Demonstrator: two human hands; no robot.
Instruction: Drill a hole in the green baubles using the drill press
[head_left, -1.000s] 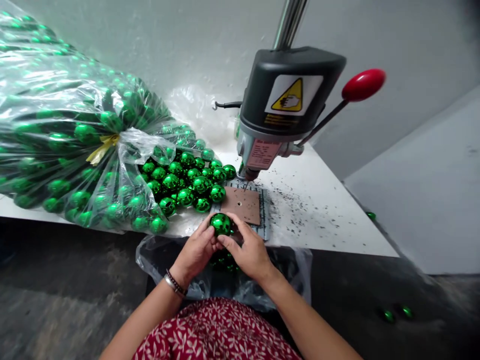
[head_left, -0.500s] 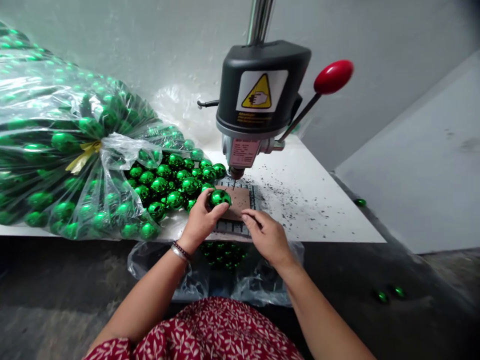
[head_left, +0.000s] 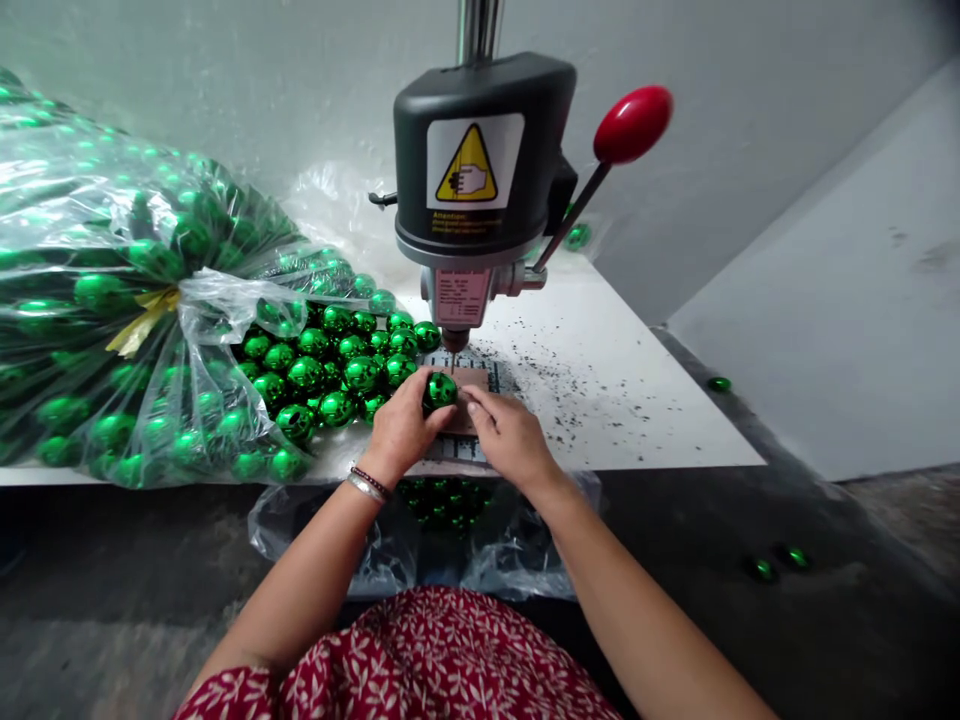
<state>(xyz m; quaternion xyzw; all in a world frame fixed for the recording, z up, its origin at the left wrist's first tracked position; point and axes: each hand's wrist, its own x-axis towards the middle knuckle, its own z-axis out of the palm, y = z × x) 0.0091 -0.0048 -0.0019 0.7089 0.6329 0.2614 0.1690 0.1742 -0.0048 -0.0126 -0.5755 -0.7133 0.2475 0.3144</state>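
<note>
A shiny green bauble (head_left: 441,389) is gripped between the thumb and fingers of my left hand (head_left: 403,425), over the brown board (head_left: 472,380) on the drill press base. Just right of it, my right hand (head_left: 510,435) is closed in a pinch, its fingertips close against the bauble's side. Whatever those fingertips hold, if anything, is too small to make out. Directly above the bauble stands the thin bit (head_left: 453,362) of the drill press (head_left: 484,150); I cannot tell whether they touch.
A large clear bag (head_left: 112,330) of green baubles, tied with a yellow strip (head_left: 146,320), spills onto the white table (head_left: 630,400) at left. Dark shavings litter the right side. A red-knobbed lever (head_left: 634,124) juts right. Below the edge, a plastic-lined container (head_left: 517,560) holds more baubles.
My right hand has moved up and left, from the board's front corner to the bauble. The bauble has turned slightly in my left hand. The view has shifted somewhat.
</note>
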